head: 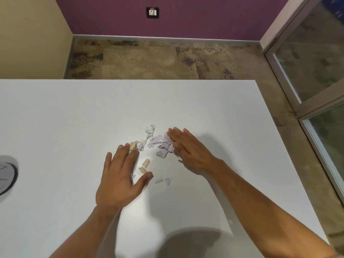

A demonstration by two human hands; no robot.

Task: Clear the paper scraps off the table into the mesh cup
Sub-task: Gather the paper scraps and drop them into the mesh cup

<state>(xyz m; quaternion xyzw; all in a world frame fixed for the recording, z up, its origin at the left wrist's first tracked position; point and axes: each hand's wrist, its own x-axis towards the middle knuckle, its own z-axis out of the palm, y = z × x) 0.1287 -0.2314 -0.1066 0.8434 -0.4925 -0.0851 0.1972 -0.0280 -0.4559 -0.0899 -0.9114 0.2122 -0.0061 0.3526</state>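
A loose heap of crumpled white and tan paper scraps [158, 144] lies in the middle of the white table [55, 118]. My left hand [121, 179] lies flat with straight fingers on the left side of the heap, its fingertips touching a tan scrap [133, 146]. My right hand [188, 148] stands on its edge with straight fingers against the right side of the heap. Two tan bits [145, 163] and small white bits [163, 181] lie between and just below the hands. At the left edge a round mesh cup [7, 174] shows only in part.
The table's far edge and right edge drop to a mottled brown carpet [149, 60]. A glass door with a metal frame [301, 94] stands at the right. A purple wall with a socket [152, 13] is at the back.
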